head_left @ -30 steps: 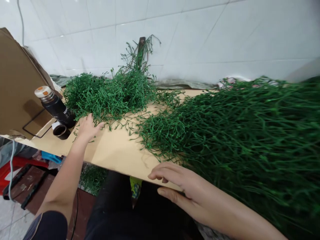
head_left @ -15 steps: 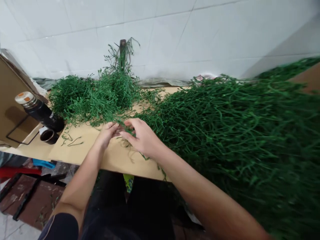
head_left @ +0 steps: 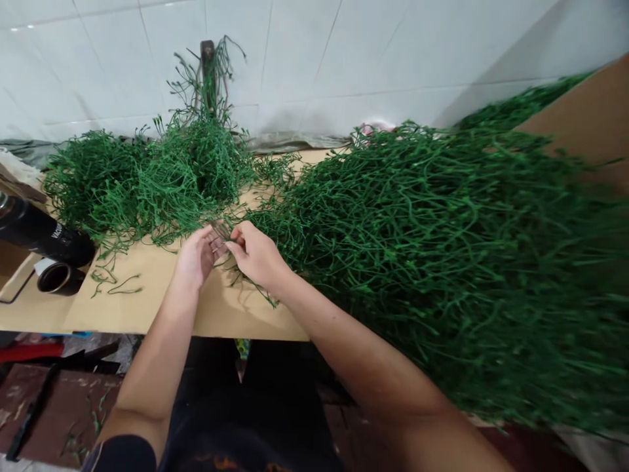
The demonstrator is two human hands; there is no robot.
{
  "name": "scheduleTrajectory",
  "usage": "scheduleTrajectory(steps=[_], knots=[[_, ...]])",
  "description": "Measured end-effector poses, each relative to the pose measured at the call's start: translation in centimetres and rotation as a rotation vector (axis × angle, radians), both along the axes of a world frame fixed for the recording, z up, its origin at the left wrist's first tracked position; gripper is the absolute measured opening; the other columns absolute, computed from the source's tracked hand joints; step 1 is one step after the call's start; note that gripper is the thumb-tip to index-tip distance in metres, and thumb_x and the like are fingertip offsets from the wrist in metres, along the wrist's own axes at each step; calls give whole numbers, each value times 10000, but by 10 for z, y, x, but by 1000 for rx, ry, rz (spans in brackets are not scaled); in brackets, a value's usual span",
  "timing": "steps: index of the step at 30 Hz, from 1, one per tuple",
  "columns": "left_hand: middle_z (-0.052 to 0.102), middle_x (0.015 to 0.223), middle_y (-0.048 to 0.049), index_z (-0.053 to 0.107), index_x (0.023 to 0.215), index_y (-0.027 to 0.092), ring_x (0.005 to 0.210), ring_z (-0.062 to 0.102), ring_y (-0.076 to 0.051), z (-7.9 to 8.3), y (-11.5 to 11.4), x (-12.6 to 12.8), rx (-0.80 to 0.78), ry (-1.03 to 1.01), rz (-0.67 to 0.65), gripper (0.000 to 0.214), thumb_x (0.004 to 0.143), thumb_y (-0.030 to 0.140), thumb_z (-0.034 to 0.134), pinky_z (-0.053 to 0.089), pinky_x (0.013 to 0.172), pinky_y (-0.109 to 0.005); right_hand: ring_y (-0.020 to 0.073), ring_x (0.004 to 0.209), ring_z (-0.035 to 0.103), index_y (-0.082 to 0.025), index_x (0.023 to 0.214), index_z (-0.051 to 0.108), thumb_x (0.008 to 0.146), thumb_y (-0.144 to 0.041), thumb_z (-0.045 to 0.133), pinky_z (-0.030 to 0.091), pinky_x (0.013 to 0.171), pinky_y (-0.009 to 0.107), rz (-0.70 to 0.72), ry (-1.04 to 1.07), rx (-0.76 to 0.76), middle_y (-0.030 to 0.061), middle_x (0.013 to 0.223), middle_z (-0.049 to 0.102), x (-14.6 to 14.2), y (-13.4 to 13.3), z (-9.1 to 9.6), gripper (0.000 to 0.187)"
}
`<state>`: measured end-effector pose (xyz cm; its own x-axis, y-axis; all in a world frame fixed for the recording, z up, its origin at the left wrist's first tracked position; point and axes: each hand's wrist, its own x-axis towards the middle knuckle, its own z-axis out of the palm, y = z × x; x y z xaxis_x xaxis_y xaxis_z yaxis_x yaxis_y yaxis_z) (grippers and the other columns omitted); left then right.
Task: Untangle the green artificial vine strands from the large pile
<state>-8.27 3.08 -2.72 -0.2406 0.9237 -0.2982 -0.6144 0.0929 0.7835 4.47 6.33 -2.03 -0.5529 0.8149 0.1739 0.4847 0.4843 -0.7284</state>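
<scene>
My right hand [head_left: 258,257] pinches a few thin green stems at the front of the board. Their dark strands show between the two hands, and some stem ends [head_left: 268,298] poke out below my wrist. Facing it, my left hand [head_left: 195,254] has its palm turned inward and its fingers apart, close to the strands. Behind my left hand lies a tangled heap of green stems [head_left: 181,174] with small forked tips. A much larger pile of longer green stems [head_left: 407,223] spreads to the right.
A dark upright post [head_left: 208,72] stands against the tiled wall, stems hanging over it. On the left are a black vacuum flask [head_left: 49,233] and a dark cup [head_left: 59,279]. Loose stems [head_left: 122,286] lie on the cardboard [head_left: 147,314]. A cardboard flap [head_left: 580,124] rises at the right.
The view has shifted, so the scene sits further left and higher. My left hand has opened its fingers and come apart from my right, which now pinches the stems.
</scene>
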Motion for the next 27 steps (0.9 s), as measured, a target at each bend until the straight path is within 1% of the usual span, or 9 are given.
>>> scheduleTrajectory(steps=[3,6,9,13,19,21,24,25,27], knots=[[665,763,-21,604,809,171,724,619,-120,3,6,2,13,34,16,219,830,344,472,472,679,-236,147,715,500,-171,880,445,808,-254,477,396,686,274,-50,10,-10,36,803,539,3,0,2,114],[644,722,4,580,735,171,639,584,-83,0,10,10,20,66,30,197,852,294,480,449,618,-197,185,827,526,-142,933,486,810,-301,511,410,739,298,-130,-43,104,104,949,551,5,1,4,202],[631,683,10,583,718,158,563,545,-61,-2,10,17,-2,44,23,202,864,252,480,438,586,-185,198,864,543,-132,936,542,858,-305,453,401,758,299,-69,-117,132,121,976,576,6,3,4,209],[627,675,8,586,705,148,547,539,-56,-2,9,21,-13,48,21,203,860,241,491,437,568,-183,179,784,544,-148,811,567,889,-281,389,366,712,282,21,-163,81,87,857,610,8,3,1,235],[686,799,-38,606,729,141,683,616,-98,1,10,27,59,78,-27,254,884,230,426,459,600,-199,121,675,463,-143,802,519,870,-303,432,320,632,241,-1,-81,-33,53,787,570,9,-2,0,194],[694,812,-48,604,736,145,710,631,-116,2,10,28,32,75,-32,282,894,270,407,471,617,-216,112,662,442,-157,764,491,865,-283,423,316,629,235,-5,-8,-63,34,757,553,10,-3,-3,176],[694,807,-53,586,734,160,737,646,-137,4,12,25,-25,60,-22,367,908,391,360,488,637,-247,101,628,414,-177,668,413,866,-281,387,314,621,227,2,128,-135,-1,664,492,13,-5,-11,225],[692,796,-55,577,724,163,741,650,-144,3,13,23,-47,73,-21,385,902,427,361,490,638,-256,98,612,404,-180,648,390,866,-290,378,310,611,225,5,163,-162,-9,638,468,15,-5,-14,244],[685,768,-62,563,704,165,744,658,-164,0,15,18,-103,171,-8,374,869,472,426,487,638,-273,94,588,390,-182,630,379,870,-310,365,298,594,224,-1,210,-201,-20,605,436,18,-7,-19,272]])
